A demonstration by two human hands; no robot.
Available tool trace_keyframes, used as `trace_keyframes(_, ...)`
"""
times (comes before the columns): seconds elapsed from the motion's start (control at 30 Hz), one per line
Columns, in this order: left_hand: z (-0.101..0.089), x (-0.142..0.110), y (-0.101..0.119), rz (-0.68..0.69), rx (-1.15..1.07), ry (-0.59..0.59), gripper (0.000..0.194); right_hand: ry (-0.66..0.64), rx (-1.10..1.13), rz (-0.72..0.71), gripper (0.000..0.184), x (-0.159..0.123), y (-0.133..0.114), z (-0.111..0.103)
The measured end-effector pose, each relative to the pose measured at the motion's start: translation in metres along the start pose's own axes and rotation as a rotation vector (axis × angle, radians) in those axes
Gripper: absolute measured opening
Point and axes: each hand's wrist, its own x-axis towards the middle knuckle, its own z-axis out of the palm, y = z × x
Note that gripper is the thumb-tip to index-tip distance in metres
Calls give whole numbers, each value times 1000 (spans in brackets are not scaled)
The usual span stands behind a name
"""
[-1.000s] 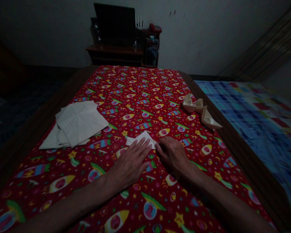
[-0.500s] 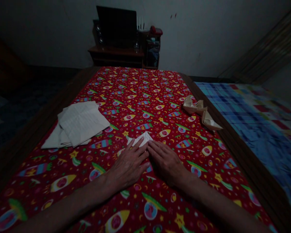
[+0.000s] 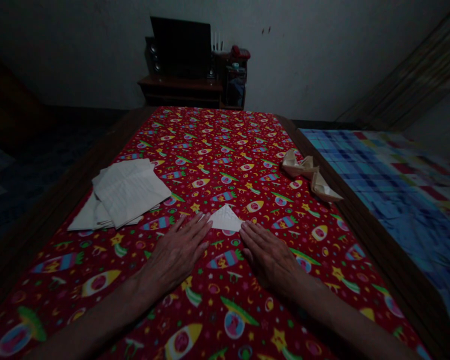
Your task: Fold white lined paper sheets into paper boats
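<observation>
A small white piece of folded paper [image 3: 226, 218], pointed at the top, lies flat on the red patterned cloth [image 3: 225, 310] between my hands. My left hand [image 3: 180, 246] rests palm down with its fingers stretched out, the fingertips over the paper's left end. On the other side, my right hand [image 3: 266, 251] lies flat with extended fingers, its tips touching the paper's right corner. Neither hand grips anything. The paper's left end is partly hidden under my left fingers.
A stack of white paper sheets [image 3: 131, 192] lies at the left. Folded paper boats [image 3: 324, 187] sit by the right edge. Beyond the table's far end stand a dark monitor [image 3: 182, 47] and a red telephone [image 3: 240, 52]. A bed with a plaid cover [image 3: 345, 165] adjoins on the right.
My left hand has slid left off the paper's middle, uncovering it. My right hand first moved in over the paper with its fingers straightening, then shifted right to the corner.
</observation>
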Motion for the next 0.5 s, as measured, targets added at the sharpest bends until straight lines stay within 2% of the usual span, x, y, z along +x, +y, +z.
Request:
trace_keyframes(0.2, -2, 2, -9, -59, 27, 56, 36, 63, -152, -54, 23, 19, 1, 1)
trace_keyframes(0.3, 1, 4, -11, -78, 14, 116, 34, -19, -209, -41, 16, 41, -6, -5)
trace_keyframes(0.4, 5, 4, -13, -83, -40, 149, 34, -102, -200, -87, 16, 61, -13, -9)
trace_keyframes(0.5, 8, 2, -19, -92, -118, 160, 37, -120, -180, -120, 17, 71, -13, -8)
